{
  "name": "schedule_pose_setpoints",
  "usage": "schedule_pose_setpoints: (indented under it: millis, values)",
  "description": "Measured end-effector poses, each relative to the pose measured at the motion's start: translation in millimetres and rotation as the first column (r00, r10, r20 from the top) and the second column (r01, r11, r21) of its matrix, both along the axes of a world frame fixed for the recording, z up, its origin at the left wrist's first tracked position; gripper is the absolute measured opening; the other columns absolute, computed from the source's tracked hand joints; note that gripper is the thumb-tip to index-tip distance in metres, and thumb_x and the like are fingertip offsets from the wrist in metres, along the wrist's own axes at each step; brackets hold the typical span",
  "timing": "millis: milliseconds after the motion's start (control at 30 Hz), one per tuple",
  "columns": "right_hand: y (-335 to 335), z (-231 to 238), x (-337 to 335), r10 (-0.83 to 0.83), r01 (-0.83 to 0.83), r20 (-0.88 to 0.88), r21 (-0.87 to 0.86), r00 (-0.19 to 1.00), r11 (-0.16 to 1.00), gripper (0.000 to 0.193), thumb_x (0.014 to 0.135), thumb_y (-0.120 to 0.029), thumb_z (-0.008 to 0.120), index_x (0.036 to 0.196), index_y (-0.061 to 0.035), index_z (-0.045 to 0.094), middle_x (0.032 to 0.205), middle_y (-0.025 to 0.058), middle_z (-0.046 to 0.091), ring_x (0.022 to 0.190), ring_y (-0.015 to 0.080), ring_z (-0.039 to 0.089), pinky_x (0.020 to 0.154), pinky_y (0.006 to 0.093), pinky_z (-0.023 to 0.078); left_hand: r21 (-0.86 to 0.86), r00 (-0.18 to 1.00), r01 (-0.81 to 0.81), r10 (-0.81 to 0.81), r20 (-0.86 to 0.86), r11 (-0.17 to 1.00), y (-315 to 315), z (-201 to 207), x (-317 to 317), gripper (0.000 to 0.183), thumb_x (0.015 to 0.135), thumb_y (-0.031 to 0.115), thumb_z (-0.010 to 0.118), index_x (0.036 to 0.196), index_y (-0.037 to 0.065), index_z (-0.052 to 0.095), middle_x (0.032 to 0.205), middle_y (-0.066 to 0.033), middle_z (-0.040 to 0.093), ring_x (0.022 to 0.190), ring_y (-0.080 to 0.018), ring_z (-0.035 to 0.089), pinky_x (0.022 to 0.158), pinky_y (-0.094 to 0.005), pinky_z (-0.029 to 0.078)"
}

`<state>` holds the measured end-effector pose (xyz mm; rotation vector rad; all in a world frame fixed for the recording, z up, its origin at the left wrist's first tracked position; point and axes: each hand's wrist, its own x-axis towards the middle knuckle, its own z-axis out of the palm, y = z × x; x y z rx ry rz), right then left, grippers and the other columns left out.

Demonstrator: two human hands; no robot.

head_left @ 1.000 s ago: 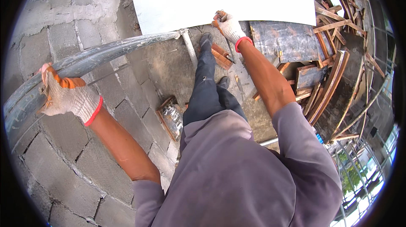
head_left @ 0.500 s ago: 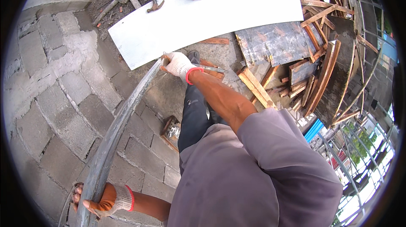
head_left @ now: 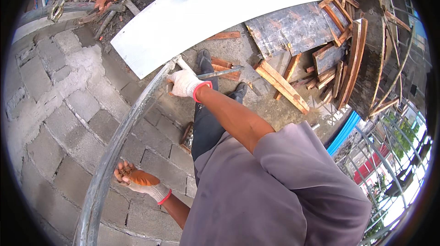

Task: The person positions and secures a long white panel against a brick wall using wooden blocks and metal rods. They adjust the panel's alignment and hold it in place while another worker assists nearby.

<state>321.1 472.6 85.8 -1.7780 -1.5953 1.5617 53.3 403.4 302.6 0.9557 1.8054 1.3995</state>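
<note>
Long curved grey metal pipe (head_left: 120, 145) runs lengthwise from bottom-left up toward the white sheet panel (head_left: 206, 12), leaning against the grey block wall (head_left: 55, 108). Left hand (head_left: 137, 179) has its gloved fingers wrapped round the low end; right hand (head_left: 184, 83) fingers clamp the top end.

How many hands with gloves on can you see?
2. The right hand in a white glove grips the top of the long metal strip. The left hand in an orange glove presses it lower down. The other person's hands look bare.
</note>
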Motion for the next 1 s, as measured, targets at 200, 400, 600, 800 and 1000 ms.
schedule_pose_setpoints:
  millis: [200,400,600,800,1000]
  values:
    - [-70.8,34.2,24.5,-0.174,0.175,-0.021,0.193,0.984,0.966,0.044,0.072,-0.028,0.074,0.108,-0.0067,0.063,0.083,0.0154,0.065,0.085,0.0358,0.064,0.076,0.0423,0.051,-0.641,0.939,0.335,-0.187,0.290,0.691,-79.3,-107.4,55.7,0.044,0.096,0.037,0.057,0.124,0.005,0.049,0.110,-0.0075,0.058,0.096,-0.0185,0.058,0.088,-0.0308,0.043]
    - [-79.1,45.7,25.8,-0.238,0.241,-0.034,0.104,0.971,0.965,0.037,0.068,-0.021,0.074,0.099,-0.0073,0.060,0.095,0.0150,0.066,0.097,0.0356,0.061,0.084,0.0436,0.048,-0.488,0.844,0.533,-0.471,0.255,0.691,-36.0,-159.7,130.0,0.041,0.094,0.037,0.060,0.120,0.006,0.053,0.108,-0.0064,0.058,0.100,-0.0157,0.057,0.082,-0.0293,0.044]
    - [-60.1,38.5,44.3,-0.188,0.199,-0.137,0.077,0.973,0.977,0.030,0.071,-0.025,0.065,0.096,-0.0073,0.065,0.090,0.0175,0.068,0.087,0.0355,0.066,0.077,0.0435,0.052,-0.224,0.519,0.495,-0.079,0.851,0.839,11.1,-183.3,150.1,0.062,0.093,0.053,0.051,0.127,0.001,0.050,0.121,-0.0162,0.056,0.121,-0.0265,0.049,0.101,-0.0394,0.042]
    - [-44.7,37.7,55.6,0.006,-0.004,-0.092,0.015,0.996,1.000,0.032,0.069,-0.026,0.065,0.096,-0.0077,0.069,0.088,0.0158,0.069,0.086,0.0339,0.067,0.077,0.0429,0.053,-0.199,0.395,0.810,-0.264,0.880,0.552,70.2,-195.0,185.6,0.046,0.094,0.042,0.052,0.110,0.000,0.060,0.119,-0.0197,0.061,0.114,-0.0285,0.056,0.099,-0.0410,0.044]
    - [-56.9,42.4,51.4,0.060,-0.062,-0.030,-0.089,0.998,0.994,0.032,0.069,-0.028,0.068,0.092,-0.0068,0.073,0.095,0.0169,0.070,0.092,0.0318,0.068,0.079,0.0430,0.053,-0.437,0.500,0.865,-0.365,0.785,0.246,72.2,-204.6,187.1,0.024,0.089,0.022,0.059,0.096,-0.001,0.061,0.097,-0.0146,0.065,0.093,-0.0274,0.063,0.087,-0.0396,0.050]
